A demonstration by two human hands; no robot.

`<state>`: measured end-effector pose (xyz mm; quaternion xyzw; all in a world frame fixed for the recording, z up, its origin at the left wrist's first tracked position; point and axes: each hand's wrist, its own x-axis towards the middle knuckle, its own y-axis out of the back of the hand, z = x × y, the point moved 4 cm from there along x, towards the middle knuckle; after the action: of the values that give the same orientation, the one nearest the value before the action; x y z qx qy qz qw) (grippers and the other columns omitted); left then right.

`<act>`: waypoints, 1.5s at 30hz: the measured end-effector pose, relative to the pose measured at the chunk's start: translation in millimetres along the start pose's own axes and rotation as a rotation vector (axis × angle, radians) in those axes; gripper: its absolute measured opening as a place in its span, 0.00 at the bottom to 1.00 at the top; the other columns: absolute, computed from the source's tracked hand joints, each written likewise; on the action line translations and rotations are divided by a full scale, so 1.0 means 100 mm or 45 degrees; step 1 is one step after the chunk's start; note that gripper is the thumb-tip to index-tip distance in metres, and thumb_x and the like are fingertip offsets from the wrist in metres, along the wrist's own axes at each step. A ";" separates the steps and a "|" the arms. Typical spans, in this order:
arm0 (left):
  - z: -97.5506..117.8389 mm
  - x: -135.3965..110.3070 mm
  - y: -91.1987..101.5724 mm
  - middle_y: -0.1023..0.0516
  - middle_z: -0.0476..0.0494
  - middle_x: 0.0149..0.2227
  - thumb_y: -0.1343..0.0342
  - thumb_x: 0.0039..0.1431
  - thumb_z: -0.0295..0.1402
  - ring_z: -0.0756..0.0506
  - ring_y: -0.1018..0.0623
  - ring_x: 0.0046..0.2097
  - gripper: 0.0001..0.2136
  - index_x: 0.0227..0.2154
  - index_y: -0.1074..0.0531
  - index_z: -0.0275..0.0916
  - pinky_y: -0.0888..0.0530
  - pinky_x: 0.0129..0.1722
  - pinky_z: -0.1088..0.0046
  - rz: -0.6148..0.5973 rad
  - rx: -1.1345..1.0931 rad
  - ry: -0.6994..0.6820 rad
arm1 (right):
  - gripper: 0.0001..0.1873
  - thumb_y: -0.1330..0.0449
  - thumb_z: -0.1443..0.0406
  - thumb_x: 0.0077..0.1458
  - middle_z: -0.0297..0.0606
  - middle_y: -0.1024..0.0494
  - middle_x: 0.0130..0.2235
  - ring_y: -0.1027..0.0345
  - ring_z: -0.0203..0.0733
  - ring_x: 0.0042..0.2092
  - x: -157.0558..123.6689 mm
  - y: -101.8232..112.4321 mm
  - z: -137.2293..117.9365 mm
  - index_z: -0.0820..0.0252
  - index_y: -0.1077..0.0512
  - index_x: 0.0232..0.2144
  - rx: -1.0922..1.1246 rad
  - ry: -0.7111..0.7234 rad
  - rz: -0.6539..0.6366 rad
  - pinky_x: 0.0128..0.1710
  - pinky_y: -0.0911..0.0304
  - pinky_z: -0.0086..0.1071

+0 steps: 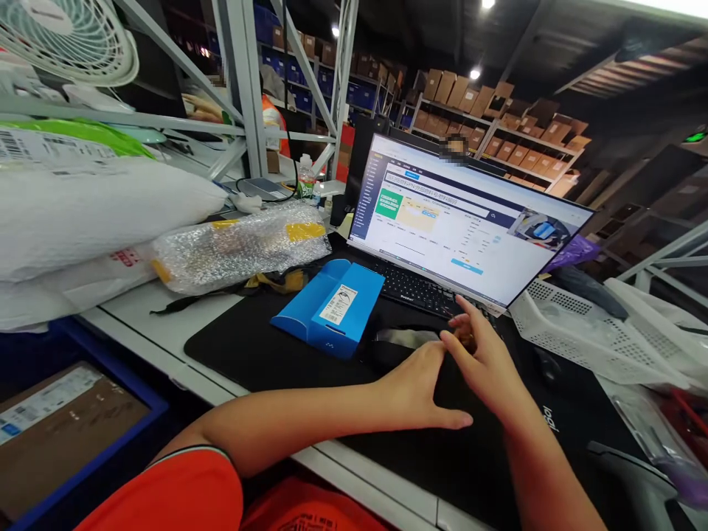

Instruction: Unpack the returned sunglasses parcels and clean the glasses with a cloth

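Containers surround us: a bright blue cardboard box (316, 306) with a white label (338, 304) lies on the black mat (237, 346) of our light-grey bench (149, 333), its inside hidden; a white perforated plastic basket (636, 355) holds clear plastic (580, 323); a dark-blue plastic bin (158, 409) holds a brown labelled carton (71, 431). Right of the box lies a dark item with a pale greyish patch (406, 338), just beside our left hand (419, 380), its grip spread wide at the thumb, finger ends hidden. Our right hand (482, 355) half-curls nearby; we cannot tell whether that grip holds anything.
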<state>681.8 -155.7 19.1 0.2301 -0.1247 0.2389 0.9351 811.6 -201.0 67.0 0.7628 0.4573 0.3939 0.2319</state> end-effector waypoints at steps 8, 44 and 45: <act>-0.06 0.14 0.17 0.26 0.37 0.56 0.30 0.44 0.28 0.36 0.25 0.57 0.36 0.58 0.35 0.39 0.28 0.59 0.58 0.099 -0.408 -0.073 | 0.32 0.38 0.61 0.59 0.40 0.28 0.44 0.30 0.46 0.43 0.05 -0.25 -0.45 0.52 0.39 0.64 0.036 0.251 0.099 0.44 0.28 0.42; -0.19 0.47 0.52 0.20 0.37 0.48 0.24 0.41 0.37 0.45 0.19 0.44 0.41 0.60 0.30 0.40 0.24 0.47 0.67 -1.019 -1.350 0.323 | 0.11 0.39 0.60 0.55 0.38 0.26 0.29 0.34 0.42 0.34 0.54 0.60 1.62 0.60 0.28 0.25 -0.375 -0.509 0.059 0.34 0.45 0.34; -0.20 0.47 0.53 0.20 0.38 0.48 0.24 0.41 0.36 0.45 0.19 0.45 0.41 0.61 0.30 0.40 0.24 0.48 0.67 -1.040 -1.351 0.321 | 0.13 0.38 0.57 0.54 0.37 0.28 0.25 0.37 0.41 0.30 0.52 0.65 1.59 0.60 0.30 0.24 -0.293 -0.516 0.088 0.32 0.46 0.34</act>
<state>697.6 -86.3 37.5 -0.2607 -0.0181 -0.2019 0.9439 988.6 -184.9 41.5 0.8101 0.3271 0.2899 0.3907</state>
